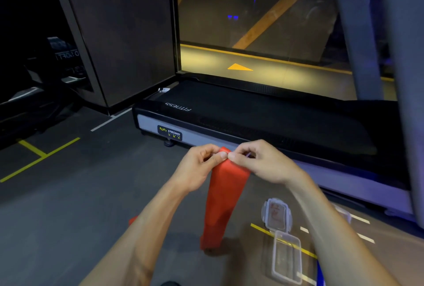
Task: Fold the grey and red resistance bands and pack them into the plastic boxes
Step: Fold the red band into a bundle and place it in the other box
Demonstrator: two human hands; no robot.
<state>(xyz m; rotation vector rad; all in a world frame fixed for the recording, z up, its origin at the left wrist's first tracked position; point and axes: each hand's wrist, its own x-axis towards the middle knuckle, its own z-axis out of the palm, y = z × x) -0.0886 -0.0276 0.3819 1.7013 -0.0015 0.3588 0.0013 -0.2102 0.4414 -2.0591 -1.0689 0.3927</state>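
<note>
A red resistance band (223, 196) hangs doubled from my two hands, its lower end touching the floor. My left hand (199, 166) pinches its top edge with thumb and fingers, and my right hand (259, 161) pinches the same top edge right beside it, thumbs nearly touching. On the floor at the lower right lies an open clear plastic box (286, 256), with its clear lid (276, 213) lying flat just beyond it. No grey band is in sight.
A black treadmill (263, 113) runs across the floor just ahead of my hands, its grey upright post (358, 33) at right. Yellow tape lines (39, 159) mark the dark floor at left. A dark pillar (114, 33) stands at back left.
</note>
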